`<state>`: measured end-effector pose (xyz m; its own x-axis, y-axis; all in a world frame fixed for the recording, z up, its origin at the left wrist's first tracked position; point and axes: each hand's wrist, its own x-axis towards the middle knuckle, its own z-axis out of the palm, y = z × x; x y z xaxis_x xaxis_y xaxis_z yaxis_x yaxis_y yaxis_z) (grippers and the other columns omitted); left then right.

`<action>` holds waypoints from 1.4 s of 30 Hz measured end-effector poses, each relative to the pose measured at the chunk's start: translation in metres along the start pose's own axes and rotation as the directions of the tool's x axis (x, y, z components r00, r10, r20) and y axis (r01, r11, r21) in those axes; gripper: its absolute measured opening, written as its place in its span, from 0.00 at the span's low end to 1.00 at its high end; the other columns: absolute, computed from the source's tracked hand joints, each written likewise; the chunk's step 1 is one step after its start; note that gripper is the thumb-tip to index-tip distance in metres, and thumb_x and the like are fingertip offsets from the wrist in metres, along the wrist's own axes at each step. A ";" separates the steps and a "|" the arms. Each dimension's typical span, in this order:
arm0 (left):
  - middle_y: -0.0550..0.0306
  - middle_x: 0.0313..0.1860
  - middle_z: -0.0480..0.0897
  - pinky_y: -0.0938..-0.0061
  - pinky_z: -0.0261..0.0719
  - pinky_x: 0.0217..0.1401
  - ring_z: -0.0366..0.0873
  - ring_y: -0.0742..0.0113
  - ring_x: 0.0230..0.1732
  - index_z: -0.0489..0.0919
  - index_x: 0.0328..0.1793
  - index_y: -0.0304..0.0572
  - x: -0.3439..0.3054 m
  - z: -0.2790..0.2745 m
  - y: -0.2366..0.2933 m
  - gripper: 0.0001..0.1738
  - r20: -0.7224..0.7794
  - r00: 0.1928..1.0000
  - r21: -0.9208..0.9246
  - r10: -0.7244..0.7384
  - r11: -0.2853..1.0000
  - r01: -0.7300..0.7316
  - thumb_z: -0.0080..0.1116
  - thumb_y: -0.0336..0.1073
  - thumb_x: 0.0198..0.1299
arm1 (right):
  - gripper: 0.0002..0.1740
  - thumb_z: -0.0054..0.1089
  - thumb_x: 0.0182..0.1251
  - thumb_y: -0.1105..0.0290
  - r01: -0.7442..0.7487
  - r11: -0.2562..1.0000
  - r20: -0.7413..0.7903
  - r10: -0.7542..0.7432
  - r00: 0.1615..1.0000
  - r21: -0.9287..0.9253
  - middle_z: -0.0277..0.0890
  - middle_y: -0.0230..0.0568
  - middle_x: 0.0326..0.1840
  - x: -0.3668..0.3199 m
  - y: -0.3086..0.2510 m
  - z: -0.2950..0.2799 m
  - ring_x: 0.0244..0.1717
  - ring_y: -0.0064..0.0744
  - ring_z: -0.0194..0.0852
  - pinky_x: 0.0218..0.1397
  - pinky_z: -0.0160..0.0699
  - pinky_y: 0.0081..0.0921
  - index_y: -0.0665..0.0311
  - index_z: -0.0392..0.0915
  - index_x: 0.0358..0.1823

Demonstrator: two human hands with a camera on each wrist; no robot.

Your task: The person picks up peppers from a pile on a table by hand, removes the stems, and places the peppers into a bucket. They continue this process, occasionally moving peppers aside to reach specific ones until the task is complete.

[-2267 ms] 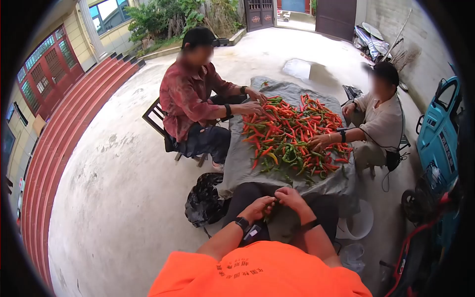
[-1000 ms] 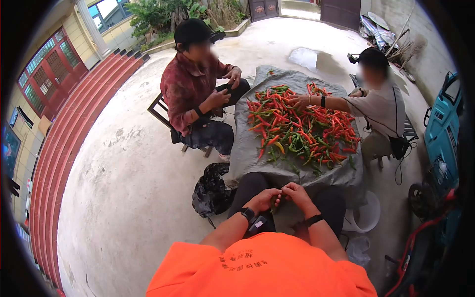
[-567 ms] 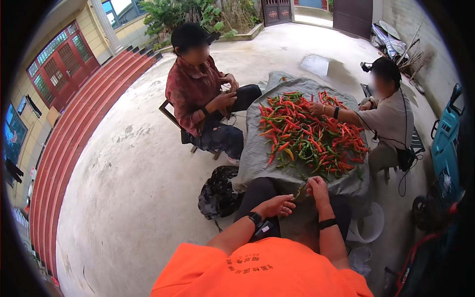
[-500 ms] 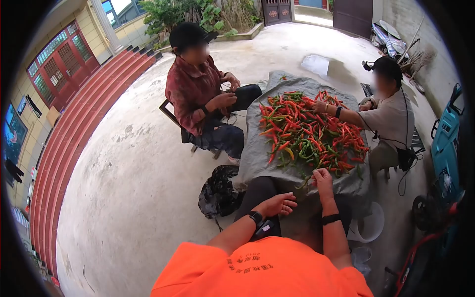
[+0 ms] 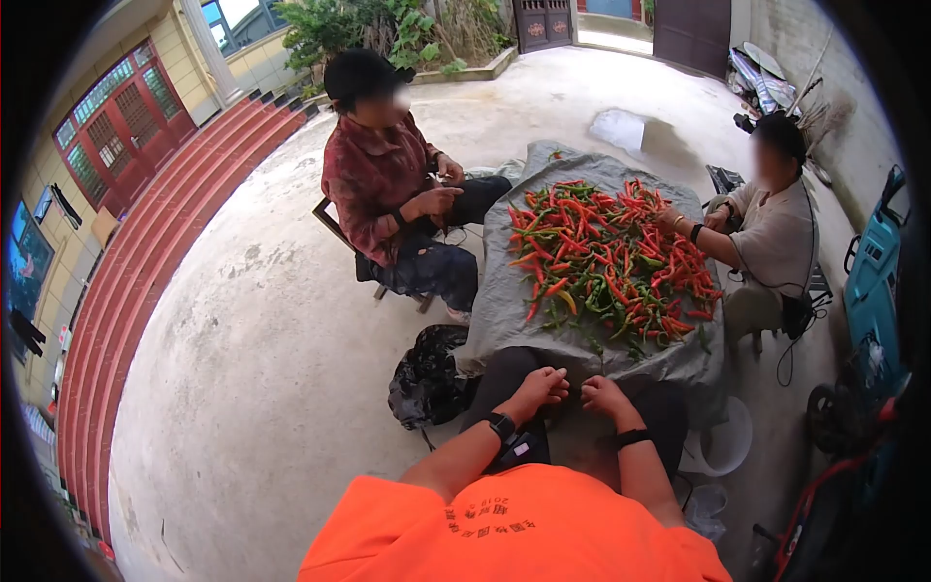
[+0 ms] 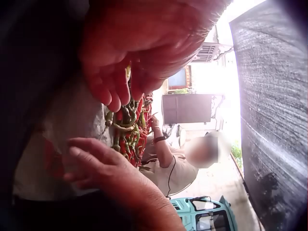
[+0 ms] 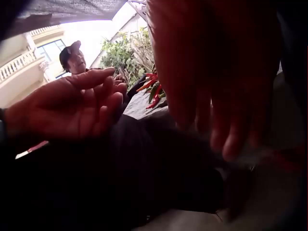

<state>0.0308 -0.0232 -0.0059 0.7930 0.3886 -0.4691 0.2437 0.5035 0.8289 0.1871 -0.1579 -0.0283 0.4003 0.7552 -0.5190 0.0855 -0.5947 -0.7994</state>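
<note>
My left hand (image 5: 541, 388) is over my lap, just short of the table's near edge, its fingers loosely bent. In the right wrist view this left hand (image 7: 72, 108) shows its palm side with nothing in it. My right hand (image 5: 606, 398) is a short gap to its right; in the left wrist view the right hand (image 6: 103, 168) has relaxed fingers and holds nothing. Just beyond both hands, a heap of red and green chili peppers (image 5: 621, 262) lies on a grey cloth (image 5: 499, 310) over the table. Several green ones lie at the heap's near side.
A person in a red shirt (image 5: 373, 175) sits at the left. Another in a light shirt (image 5: 776, 223) reaches to the heap from the right. A black plastic bag (image 5: 425, 378) lies left of my legs, a white bucket (image 5: 727, 436) right. A blue vehicle (image 5: 873, 281) stands far right.
My hands, together at a green chili pepper, parted; the right went forward to the table's near edge with it, then came back without it. The person at the right drew their arm back.
</note>
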 end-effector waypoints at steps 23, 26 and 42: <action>0.59 0.55 0.72 0.55 0.64 0.58 0.65 0.54 0.60 0.80 0.53 0.61 0.009 -0.044 0.037 0.27 -0.084 0.925 0.993 0.371 0.107 0.048 0.64 0.54 0.43 | 0.19 0.58 0.59 0.63 0.261 0.761 0.232 -0.149 0.961 -0.594 0.78 0.48 0.47 -0.019 -0.041 0.038 0.51 0.46 0.76 0.54 0.73 0.36 0.62 0.76 0.50; 0.60 0.56 0.72 0.54 0.66 0.57 0.66 0.53 0.60 0.80 0.53 0.62 0.010 -0.048 0.038 0.28 -0.081 0.925 0.995 0.371 0.085 0.053 0.64 0.55 0.42 | 0.17 0.58 0.60 0.61 0.303 0.822 0.260 -0.196 0.946 -0.483 0.78 0.45 0.48 -0.009 -0.046 0.042 0.53 0.45 0.74 0.55 0.72 0.36 0.59 0.76 0.49; 0.53 0.43 0.80 0.59 0.73 0.50 0.76 0.50 0.48 0.83 0.43 0.53 0.042 -0.069 0.037 0.20 -0.019 0.910 0.999 0.414 0.043 0.002 0.57 0.55 0.51 | 0.18 0.49 0.61 0.60 -0.258 0.638 0.199 0.553 0.809 -0.725 0.81 0.43 0.39 0.038 0.078 -0.010 0.39 0.42 0.79 0.43 0.75 0.40 0.63 0.80 0.46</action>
<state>0.0344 0.0652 -0.0154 0.8117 0.5772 -0.0893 0.5696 -0.7486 0.3394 0.2180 -0.1785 -0.1068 0.1899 0.3370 -0.9222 0.6128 -0.7745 -0.1568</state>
